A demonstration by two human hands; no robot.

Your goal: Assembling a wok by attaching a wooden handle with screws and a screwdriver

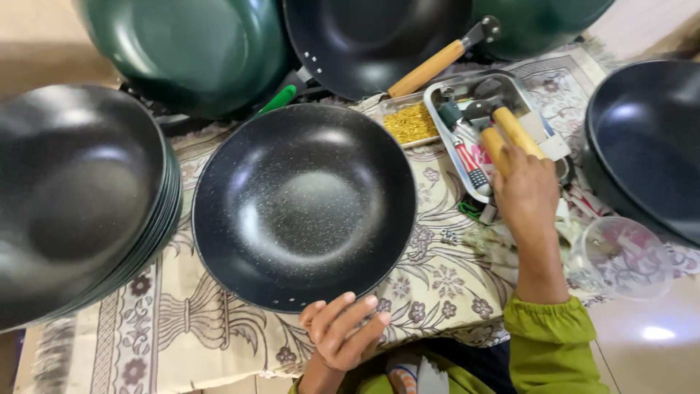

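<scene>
Wooden handles (508,137), two light-coloured cylinders lying side by side, sit in the metal tray (437,111) at the upper right, and the person's right hand (526,195) is closed around their near ends. Their long axes run diagonally, from the fingers up and to the left toward the tray's middle, so the free ends point away from the wrist. In the same tray lie a red-and-white handled tool (469,163) and some dark metal fittings (477,98), just left of the handles; a smaller tray of small gold-coloured pieces (410,122) stands beside it.

The left hand (343,332) holds nothing. Its fingers are loosely curled and rest just at the near rim of the handle-less black speckled wok (302,206), which sits bowl-up on the patterned cloth (175,321) in the centre. The wok lies to the left of the right hand, apart from it, with cloth between. A stack of dark woks (76,197) stands at far left, and a clear plastic cup (620,257) lies on its side to the right of the right forearm.
</scene>
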